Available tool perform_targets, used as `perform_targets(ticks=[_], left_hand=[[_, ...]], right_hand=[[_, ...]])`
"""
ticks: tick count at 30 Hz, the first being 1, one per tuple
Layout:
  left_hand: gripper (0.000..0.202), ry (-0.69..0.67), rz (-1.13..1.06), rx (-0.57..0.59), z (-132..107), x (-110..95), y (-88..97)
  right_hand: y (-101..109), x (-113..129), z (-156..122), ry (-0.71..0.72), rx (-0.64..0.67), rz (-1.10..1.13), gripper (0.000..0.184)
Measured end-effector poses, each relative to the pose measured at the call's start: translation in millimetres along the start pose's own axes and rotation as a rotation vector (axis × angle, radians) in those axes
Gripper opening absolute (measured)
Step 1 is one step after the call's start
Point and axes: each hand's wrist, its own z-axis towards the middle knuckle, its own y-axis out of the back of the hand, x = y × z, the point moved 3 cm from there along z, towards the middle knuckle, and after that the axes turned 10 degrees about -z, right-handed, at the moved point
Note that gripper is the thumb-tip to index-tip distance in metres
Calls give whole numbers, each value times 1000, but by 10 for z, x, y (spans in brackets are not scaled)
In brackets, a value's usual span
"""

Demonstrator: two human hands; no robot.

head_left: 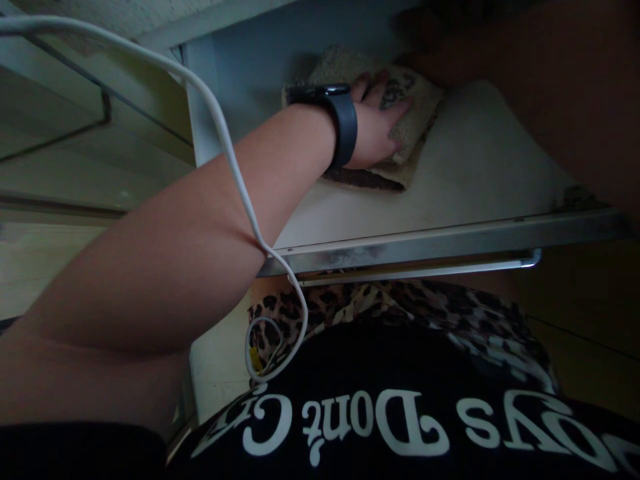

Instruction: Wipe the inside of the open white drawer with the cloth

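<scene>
A folded beige cloth [423, 110] with a dark printed mark and a dark brown edge lies in an open drawer [465, 160]. My left hand [373, 130] rests flat on top of it, fingers spread, with a black watch [345, 127] on the wrist. From the upper right my right arm [555, 100] reaches in, deep in shadow. My right hand [437, 57] is at the far right edge of the cloth, and its fingers are too dark to make out.
A metal front edge [400, 247] with a bar handle [415, 272] borders the drawer near my body. A white cable [220, 120] hangs across my left forearm and loops beside my patterned shorts [400, 300]. Pale cabinet panels [50, 107] stand at left.
</scene>
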Motion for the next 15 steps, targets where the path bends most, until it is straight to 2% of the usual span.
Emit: perform_targets(ticks=[6, 15], left_hand=[[77, 4, -9, 3, -29, -19, 0], [77, -1, -19, 8, -17, -14, 8]], right_hand=[[90, 60, -88, -41, 39, 0, 79], [23, 5, -11, -35, 39, -8, 82]])
